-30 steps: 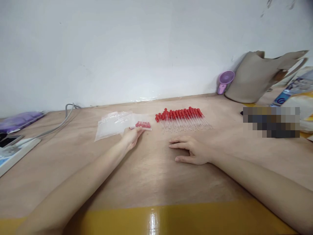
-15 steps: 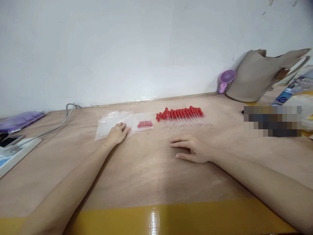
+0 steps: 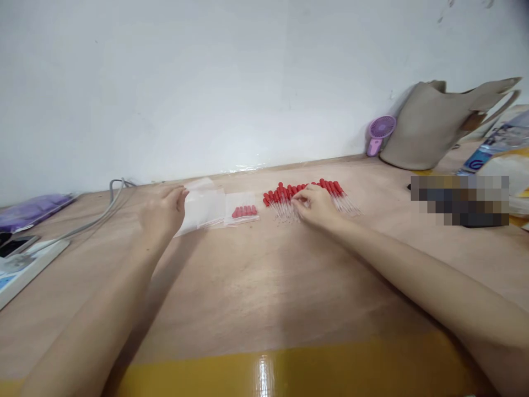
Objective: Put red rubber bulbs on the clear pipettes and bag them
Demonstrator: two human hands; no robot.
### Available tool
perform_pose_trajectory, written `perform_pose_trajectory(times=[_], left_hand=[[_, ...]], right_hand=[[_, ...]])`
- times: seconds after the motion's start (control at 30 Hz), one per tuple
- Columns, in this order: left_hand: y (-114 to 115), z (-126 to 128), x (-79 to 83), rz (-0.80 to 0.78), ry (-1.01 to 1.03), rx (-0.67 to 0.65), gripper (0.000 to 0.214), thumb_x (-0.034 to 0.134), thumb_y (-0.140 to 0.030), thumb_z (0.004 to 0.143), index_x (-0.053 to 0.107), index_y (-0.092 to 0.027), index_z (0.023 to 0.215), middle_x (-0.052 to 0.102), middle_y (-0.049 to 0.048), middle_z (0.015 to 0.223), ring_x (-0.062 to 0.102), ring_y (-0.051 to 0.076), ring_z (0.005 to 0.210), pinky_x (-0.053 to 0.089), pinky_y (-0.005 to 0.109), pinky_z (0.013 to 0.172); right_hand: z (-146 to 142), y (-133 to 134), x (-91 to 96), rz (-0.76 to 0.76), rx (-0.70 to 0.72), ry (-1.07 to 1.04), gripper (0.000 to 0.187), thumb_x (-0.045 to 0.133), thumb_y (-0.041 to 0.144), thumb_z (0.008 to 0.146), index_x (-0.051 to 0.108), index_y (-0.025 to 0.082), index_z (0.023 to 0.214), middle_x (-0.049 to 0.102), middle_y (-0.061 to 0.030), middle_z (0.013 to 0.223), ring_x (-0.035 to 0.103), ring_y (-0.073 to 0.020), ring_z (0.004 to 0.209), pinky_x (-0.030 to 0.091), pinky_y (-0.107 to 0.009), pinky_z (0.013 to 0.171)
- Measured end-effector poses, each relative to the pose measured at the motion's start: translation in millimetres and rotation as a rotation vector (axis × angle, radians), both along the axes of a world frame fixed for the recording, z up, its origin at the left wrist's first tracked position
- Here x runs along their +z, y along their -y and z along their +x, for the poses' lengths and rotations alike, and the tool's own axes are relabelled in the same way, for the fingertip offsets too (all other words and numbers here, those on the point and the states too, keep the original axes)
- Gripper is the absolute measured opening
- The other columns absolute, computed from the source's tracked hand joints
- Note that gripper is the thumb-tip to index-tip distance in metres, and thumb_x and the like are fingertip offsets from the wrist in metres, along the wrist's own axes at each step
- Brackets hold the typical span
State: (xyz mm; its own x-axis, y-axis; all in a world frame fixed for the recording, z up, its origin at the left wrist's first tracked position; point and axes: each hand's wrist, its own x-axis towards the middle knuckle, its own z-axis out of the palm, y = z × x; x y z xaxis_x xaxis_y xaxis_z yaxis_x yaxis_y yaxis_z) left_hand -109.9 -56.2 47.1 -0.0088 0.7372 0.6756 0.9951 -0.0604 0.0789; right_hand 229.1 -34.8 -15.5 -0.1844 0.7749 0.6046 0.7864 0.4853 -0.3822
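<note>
My left hand [image 3: 162,212], slightly blurred, is raised off the table with fingers curled in a pinch at the edge of a clear plastic bag [image 3: 198,207], whose upper part looks lifted. Beside it a flat bag [image 3: 243,198] has several red bulbs [image 3: 244,212] showing in or on it. My right hand [image 3: 316,204] reaches over a row of thin clear droppers with red bulbs [image 3: 285,193]. Its thumb and fingers close on the tubes near the middle, apparently around one dropper, and the hand hides part of the row.
At the back right are a purple handheld fan [image 3: 381,129], a beige bag [image 3: 417,127] and a plastic bottle [image 3: 475,160]. A purple packet [image 3: 35,212], a grey cable [image 3: 99,218] and a white power strip [image 3: 45,270] are on the left. Yellow tape [image 3: 206,375] lines the front edge.
My left hand has risen and moved left from the bags, its fingers now curled, and the bags have shifted. My right hand has moved forward from the bare table onto the droppers and pinched.
</note>
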Motion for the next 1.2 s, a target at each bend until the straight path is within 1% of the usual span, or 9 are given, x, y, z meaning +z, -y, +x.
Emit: perform_pose_trajectory(times=[0.07,0.17,0.33,0.5,0.63,0.8,0.9,1.03,1.2], left_hand=[[12,7,12.9,-0.013,0.088,-0.224,0.034,0.039,-0.038,0.088,0.065,-0.02,0.101,0.065,0.0061,0.107,0.058,0.023,0.099,0.041,0.032,0.086],[24,27,20.5,-0.296,0.179,-0.652,0.029,0.044,-0.036,0.086,0.068,-0.023,0.095,0.067,0.0045,0.102,0.06,0.02,0.097,0.042,0.03,0.089],[31,65,-2.8,-0.774,0.06,-1.0,0.02,0.058,-0.026,0.078,0.069,-0.03,0.095,0.054,0.0031,0.126,0.042,0.024,0.123,0.028,0.041,0.104],[62,90,-41.8,-0.679,0.129,-0.85,0.038,0.047,-0.026,0.086,0.052,-0.026,0.123,0.037,0.0065,0.14,0.029,0.025,0.131,0.024,0.047,0.107],[92,105,-60.9,-0.762,0.129,-0.66,0.063,0.043,-0.048,0.085,0.029,-0.017,0.138,0.02,0.0135,0.146,0.017,0.03,0.134,0.022,0.049,0.108],[87,109,-59.5,-0.818,-0.14,-0.781,0.071,0.035,-0.057,0.085,0.021,-0.016,0.141,0.01,0.012,0.147,0.008,0.026,0.136,0.014,0.045,0.111],[75,106,-56.8,-0.795,-0.199,-0.83,0.073,0.035,-0.059,0.084,0.022,-0.015,0.14,0.013,0.0125,0.147,0.012,0.025,0.136,0.016,0.044,0.111],[68,104,-60.9,-0.751,-0.191,-0.889,0.072,0.039,-0.058,0.083,0.02,-0.019,0.141,0.014,0.0101,0.148,0.013,0.026,0.136,0.018,0.045,0.11],[65,102,-66.0,-0.734,-0.161,-0.92,0.073,0.042,-0.056,0.083,0.019,-0.019,0.141,0.017,0.0112,0.147,0.017,0.026,0.135,0.02,0.046,0.109]], right_hand=[[-8,-21,3.2,-0.029,-0.131,-0.02,0.023,0.05,0.03,0.08,0.069,0.018,0.084,0.06,-0.0079,0.081,0.054,-0.0225,0.083,0.039,-0.037,0.075],[-24,-46,4.0,-0.076,-0.282,-0.009,0.031,0.05,0.04,0.079,0.068,0.018,0.093,0.059,-0.0105,0.098,0.049,-0.0277,0.098,0.034,-0.044,0.083],[-41,-64,1.3,-0.1,-0.38,0.079,0.037,0.049,0.048,0.078,0.069,0.018,0.086,0.056,-0.0118,0.107,0.043,-0.03,0.103,0.027,-0.051,0.086],[-46,-66,1.6,-0.088,-0.367,0.062,0.028,0.049,0.039,0.078,0.069,0.019,0.077,0.059,-0.0103,0.101,0.044,-0.0287,0.101,0.026,-0.051,0.086],[-40,-67,11.1,-0.082,-0.342,-0.232,0.026,0.049,0.037,0.079,0.064,0.017,0.084,0.061,-0.011,0.094,0.049,-0.0266,0.096,0.033,-0.046,0.083],[-15,-43,13.9,-0.035,-0.002,-0.74,0.029,0.047,0.045,0.081,0.05,0.018,0.09,0.06,-0.0035,0.075,0.056,-0.0141,0.067,0.043,-0.03,0.064],[0,-4,1.5,-0.205,0.105,-0.923,0.035,0.05,0.054,0.077,0.044,0.021,0.09,0.055,0.0027,0.063,0.049,-0.01,0.047,0.039,-0.025,0.048],[12,40,-15.7,-0.333,0.107,-1.083,0.039,0.058,0.055,0.071,0.043,0.022,0.087,0.054,0.0044,0.064,0.052,-0.0089,0.047,0.041,-0.023,0.046],[11,55,-23.9,-0.453,0.148,-1.163,0.044,0.064,0.053,0.066,0.041,0.023,0.09,0.055,0.005,0.066,0.057,-0.0109,0.051,0.046,-0.025,0.051]])
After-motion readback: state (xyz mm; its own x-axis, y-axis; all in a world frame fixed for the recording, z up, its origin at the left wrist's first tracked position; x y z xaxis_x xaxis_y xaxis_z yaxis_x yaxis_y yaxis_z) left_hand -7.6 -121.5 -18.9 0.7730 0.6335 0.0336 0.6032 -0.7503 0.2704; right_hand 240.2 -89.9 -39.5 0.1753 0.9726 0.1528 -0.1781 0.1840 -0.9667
